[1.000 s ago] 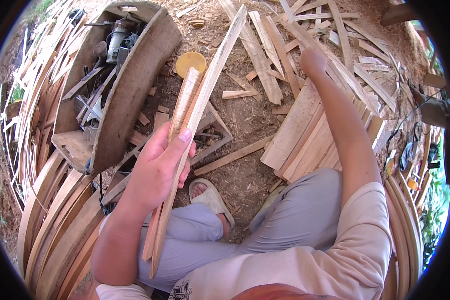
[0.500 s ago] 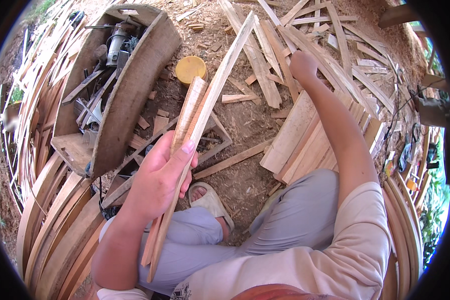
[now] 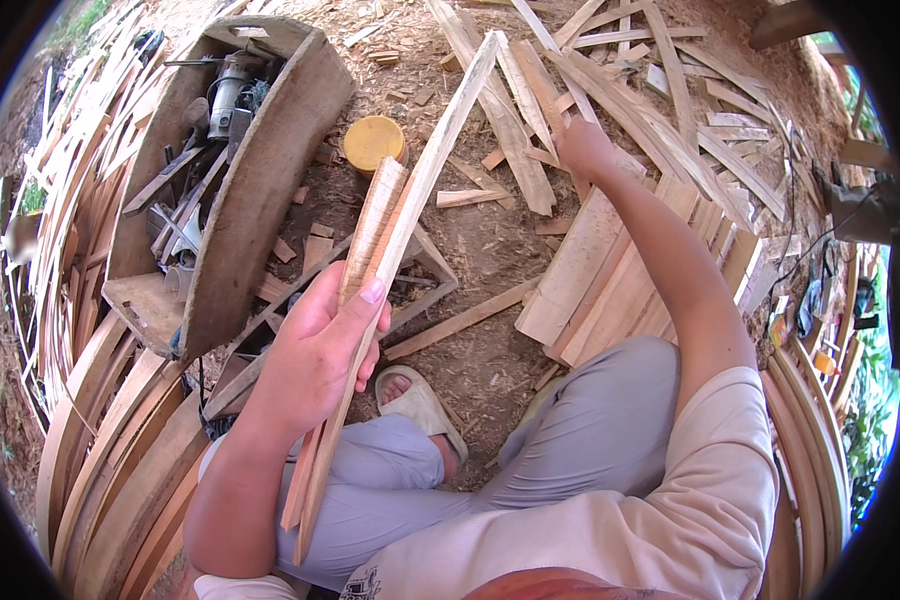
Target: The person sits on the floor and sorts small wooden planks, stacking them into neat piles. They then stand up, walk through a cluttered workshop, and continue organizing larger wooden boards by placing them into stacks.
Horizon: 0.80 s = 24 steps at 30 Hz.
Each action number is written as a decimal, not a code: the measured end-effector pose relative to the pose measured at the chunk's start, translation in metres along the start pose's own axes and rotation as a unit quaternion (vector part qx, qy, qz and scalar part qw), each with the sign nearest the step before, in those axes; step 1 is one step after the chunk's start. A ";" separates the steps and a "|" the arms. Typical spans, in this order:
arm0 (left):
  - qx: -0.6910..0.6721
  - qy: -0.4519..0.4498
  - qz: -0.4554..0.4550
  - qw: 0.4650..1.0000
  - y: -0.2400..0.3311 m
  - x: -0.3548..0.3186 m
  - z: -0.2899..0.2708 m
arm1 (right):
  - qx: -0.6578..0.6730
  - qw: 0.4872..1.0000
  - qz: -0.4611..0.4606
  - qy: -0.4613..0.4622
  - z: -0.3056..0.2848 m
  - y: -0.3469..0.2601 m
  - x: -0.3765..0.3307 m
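My left hand (image 3: 320, 350) grips a bundle of thin wooden strips (image 3: 395, 225), a short wide one and a long narrow one that slants up to the right and runs down past my wrist. My right hand (image 3: 582, 148) reaches far forward onto a loose pile of wooden slats (image 3: 610, 90) on the ground, its fingers closed on the end of one slat. I sit with grey trousers, one foot in a pale sandal (image 3: 418, 400) on the sawdust-covered ground.
A curved wooden trough (image 3: 260, 170) at the left holds a power tool and metal scraps. A round yellow lid (image 3: 372, 140) lies beside it. Stacked flat boards (image 3: 610, 280) lie under my right arm. Bent strips line both sides.
My right hand has drawn back toward me along the slat pile, from the far right of it to nearer the middle. The left hand keeps the strips almost still.
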<state>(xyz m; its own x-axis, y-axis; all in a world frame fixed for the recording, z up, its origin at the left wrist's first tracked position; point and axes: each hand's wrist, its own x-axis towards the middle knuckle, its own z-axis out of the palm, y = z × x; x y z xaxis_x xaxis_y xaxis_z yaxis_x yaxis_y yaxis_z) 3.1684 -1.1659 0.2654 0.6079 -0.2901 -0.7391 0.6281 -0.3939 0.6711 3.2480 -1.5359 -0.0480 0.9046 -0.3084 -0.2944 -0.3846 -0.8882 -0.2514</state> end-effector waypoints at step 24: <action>-0.031 0.072 0.046 0.996 -0.002 0.018 0.004 | 0.851 0.521 0.056 0.035 -0.125 -0.098 0.061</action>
<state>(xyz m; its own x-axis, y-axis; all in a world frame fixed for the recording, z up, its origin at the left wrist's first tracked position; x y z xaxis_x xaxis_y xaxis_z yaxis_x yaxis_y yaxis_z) 3.1754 -1.1740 0.2505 0.7256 -0.1920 -0.6608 0.5919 -0.3157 0.7416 3.3637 -1.5106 0.0738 0.8406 -0.3901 -0.3759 0.0123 0.7075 -0.7066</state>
